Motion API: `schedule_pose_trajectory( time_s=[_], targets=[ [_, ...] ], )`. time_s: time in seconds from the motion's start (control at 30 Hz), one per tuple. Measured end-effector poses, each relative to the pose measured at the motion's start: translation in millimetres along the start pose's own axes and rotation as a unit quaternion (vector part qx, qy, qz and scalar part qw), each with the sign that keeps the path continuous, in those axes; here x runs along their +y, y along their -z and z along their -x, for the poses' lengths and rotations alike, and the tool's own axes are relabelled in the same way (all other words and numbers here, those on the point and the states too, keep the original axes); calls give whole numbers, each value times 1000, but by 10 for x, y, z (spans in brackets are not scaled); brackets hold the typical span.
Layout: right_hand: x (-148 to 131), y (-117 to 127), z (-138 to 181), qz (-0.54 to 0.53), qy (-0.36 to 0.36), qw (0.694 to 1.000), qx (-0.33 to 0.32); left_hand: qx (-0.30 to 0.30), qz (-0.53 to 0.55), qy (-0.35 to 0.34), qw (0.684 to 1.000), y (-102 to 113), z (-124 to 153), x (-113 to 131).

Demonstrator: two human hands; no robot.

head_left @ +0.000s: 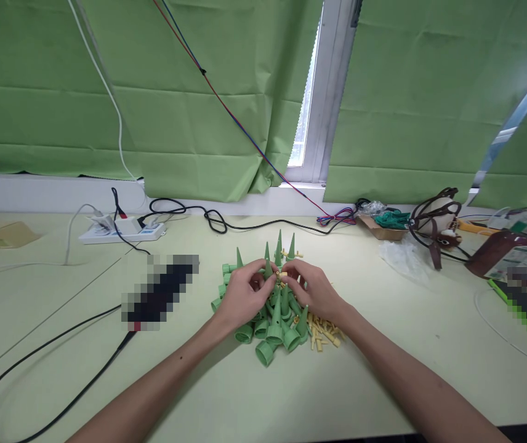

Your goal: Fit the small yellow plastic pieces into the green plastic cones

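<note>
The left hand (247, 294) pinches a green cone (268, 269), as far as the overlapping fingers let one see. Close at its right, the right hand (315, 288) has a small yellow piece (284, 274) between thumb and fingertips. Beneath the grip, a pile of green cones (274, 331) (some upright, some tipped over) covers part of the table (189, 394); loose yellow parts (321, 332) lie scattered under the right wrist, just beside the pile.

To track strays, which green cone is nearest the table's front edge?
The green cone whose open base sits lowest in the picture, below all other bases.
</note>
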State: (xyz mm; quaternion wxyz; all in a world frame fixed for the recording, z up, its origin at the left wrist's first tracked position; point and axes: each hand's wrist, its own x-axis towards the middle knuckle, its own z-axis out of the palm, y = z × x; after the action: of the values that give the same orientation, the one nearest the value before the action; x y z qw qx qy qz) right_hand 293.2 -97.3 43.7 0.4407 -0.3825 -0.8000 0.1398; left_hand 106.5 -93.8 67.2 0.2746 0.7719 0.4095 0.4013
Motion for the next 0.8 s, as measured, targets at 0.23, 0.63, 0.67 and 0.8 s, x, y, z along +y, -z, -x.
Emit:
schedule_pose_trajectory(
  time_s=[0.23, 0.63, 0.67, 0.8],
  targets=[
    [42, -24, 6, 0, 21, 1000, 15, 3, -2, -11, 1000, 6, 2, 9],
    [35, 11, 5, -4, 17, 1000, -4, -21, -41, -73, 996, 19, 19, 10],
    [35, 11, 5, -5, 17, 1000, -7, -22, -46, -77, 996, 19, 21, 8],
    [39, 10, 10, -2, 18, 1000, -14, -28, -65, -95, 993, 19, 30, 7]
  ],
)
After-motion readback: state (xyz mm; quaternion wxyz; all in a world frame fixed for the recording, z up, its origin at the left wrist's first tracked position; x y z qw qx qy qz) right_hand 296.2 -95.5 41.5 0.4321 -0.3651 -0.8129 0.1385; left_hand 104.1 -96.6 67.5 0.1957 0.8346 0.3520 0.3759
